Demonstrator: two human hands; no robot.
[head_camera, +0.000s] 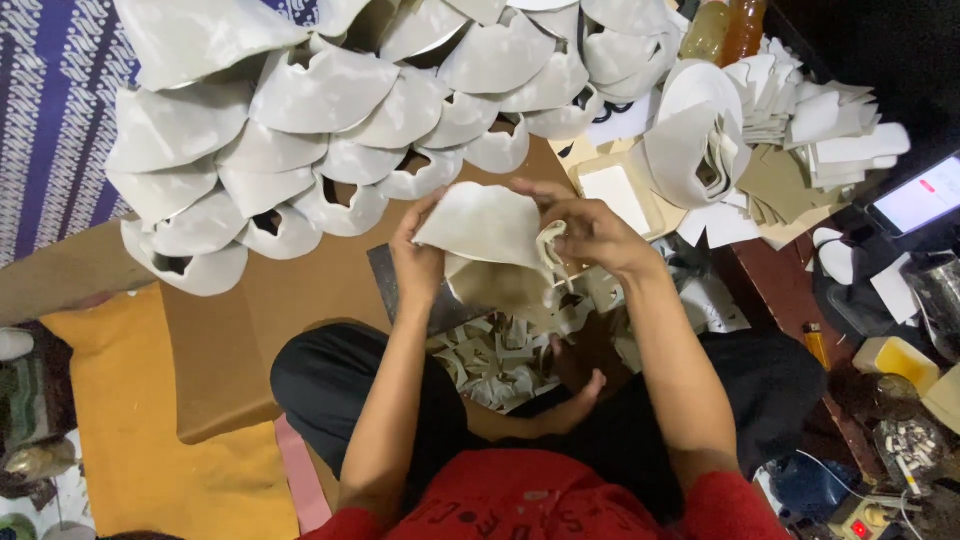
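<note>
From the head camera I see my left hand (418, 262) closed on the left edge of a white curved cut piece (487, 225), held above my lap near the brown board (300, 300). My right hand (590, 232) pinches its right edge, fingers curled. Rows of similar white pieces (330, 110) overlap beyond, with scraps (495, 365) below.

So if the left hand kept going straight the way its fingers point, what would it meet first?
Beyond the white cut piece it holds, the left hand points up-frame toward the laid-out row of white curved pieces on the brown board; probably those first, though depth is unclear.
</note>
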